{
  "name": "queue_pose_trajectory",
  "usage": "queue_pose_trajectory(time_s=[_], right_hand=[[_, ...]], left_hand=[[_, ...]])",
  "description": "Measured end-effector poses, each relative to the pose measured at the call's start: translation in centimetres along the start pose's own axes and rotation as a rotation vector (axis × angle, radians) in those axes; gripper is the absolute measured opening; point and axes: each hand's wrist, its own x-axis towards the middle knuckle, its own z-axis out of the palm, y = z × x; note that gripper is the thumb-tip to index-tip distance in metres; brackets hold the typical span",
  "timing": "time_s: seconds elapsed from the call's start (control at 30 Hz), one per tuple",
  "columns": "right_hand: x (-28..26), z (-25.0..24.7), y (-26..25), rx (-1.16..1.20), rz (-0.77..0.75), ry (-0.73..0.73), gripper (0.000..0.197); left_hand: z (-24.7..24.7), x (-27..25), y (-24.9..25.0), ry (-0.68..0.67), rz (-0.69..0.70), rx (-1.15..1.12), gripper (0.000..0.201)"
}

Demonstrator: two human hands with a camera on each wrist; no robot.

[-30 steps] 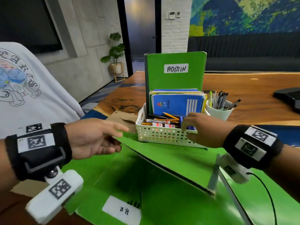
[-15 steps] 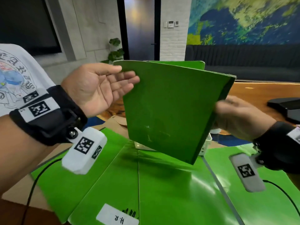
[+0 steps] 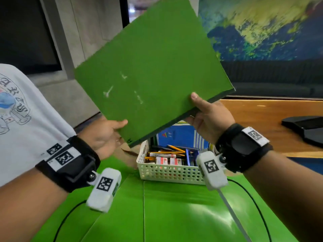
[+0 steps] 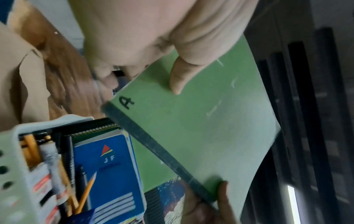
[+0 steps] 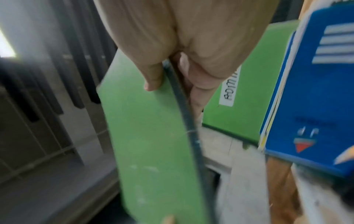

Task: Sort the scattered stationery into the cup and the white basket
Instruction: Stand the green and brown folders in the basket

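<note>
Both hands lift a green book (image 3: 153, 70) above the white basket (image 3: 167, 172). Right hand (image 3: 209, 117) pinches its dark spine. Left hand (image 3: 103, 135) grips the lower corner, thumb on the cover.

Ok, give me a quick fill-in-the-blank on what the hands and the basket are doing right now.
1. Both hands hold a ____ book in the air.
2. The right hand pinches its dark ____.
3. The white basket sits ____ the raised book.
4. A ____ spiral notebook stands in the basket.

Missing: green; spine; below; blue

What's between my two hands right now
The green folder, tilted above the white basket: left hand at its lower corner, right hand pinching its dark spine. Head view.
</note>
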Motion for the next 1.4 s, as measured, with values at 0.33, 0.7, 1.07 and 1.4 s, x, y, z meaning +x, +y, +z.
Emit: queue_pose_trajectory(time_s=[0.33, 0.7, 1.07, 1.4], right_hand=[[7.9, -6.5, 2.4, -1.909, 0.227, -0.132, 0.074], [8.9, -7.0, 5.1, -2.208, 0.342, -0.204, 0.065], [8.4, -7.4, 5.9, -2.201, 0.324, -0.274, 0.06], [8.6, -7.5, 6.1, -2.216, 0.339, -0.292, 0.055]], left_hand=[[-1.5, 5.5, 11.5, 0.424, 0.568, 0.803, 0.068], [3.4, 6.7, 15.7, 0.165, 0.737, 1.401, 0.046], [11.9, 10.4, 12.1, -0.23, 0.758, 1.725, 0.07], [12.0, 15.7, 10.4, -0.264, 0.659, 1.865, 0.087]])
